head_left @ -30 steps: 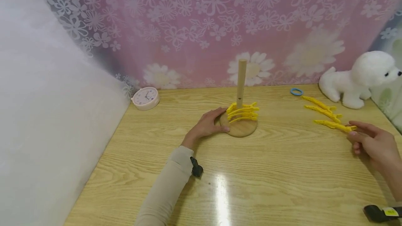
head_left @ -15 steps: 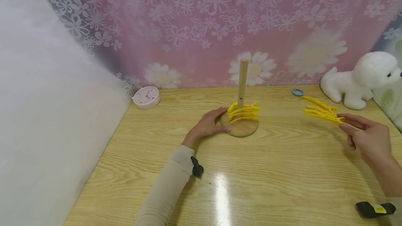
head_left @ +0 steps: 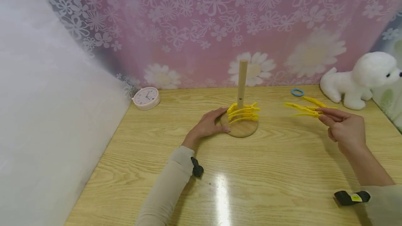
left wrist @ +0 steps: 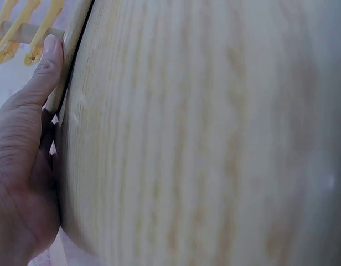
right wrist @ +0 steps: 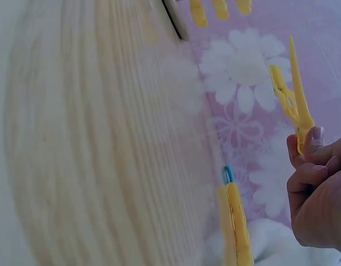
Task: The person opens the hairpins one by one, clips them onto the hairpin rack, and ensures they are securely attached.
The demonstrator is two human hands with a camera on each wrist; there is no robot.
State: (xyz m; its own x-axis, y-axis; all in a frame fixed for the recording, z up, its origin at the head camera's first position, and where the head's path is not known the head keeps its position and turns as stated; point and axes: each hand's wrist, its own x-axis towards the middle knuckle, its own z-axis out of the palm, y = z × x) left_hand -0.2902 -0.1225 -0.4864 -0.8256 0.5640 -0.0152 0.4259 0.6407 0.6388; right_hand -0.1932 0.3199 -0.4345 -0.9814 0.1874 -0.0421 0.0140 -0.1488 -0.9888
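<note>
My left hand (head_left: 207, 123) holds the left edge of a round wooden base (head_left: 243, 132); in the left wrist view its thumb (left wrist: 47, 64) lies over the rim. From that base rises an upright wooden post (head_left: 242, 83), with several yellow hair clips (head_left: 246, 110) clipped across its lower part. To the right, my right hand (head_left: 350, 128) pinches another yellow alligator hair clip (right wrist: 302, 108) at its tail between thumb and fingers, above the table. The held clip's long jaws are spread apart and point left, toward the post.
More yellow clips (head_left: 314, 101) lie at the right back, partly behind the right hand. Beside them are a blue ring (head_left: 297, 92) and a white plush dog (head_left: 343, 79). A pink clock (head_left: 146, 98) sits at the back left, before a flowered curtain (head_left: 194, 27).
My right hand has lifted the nearest yellow hair clip off the table and carried it left, and its jaws have spread. My left hand stays on the base.
</note>
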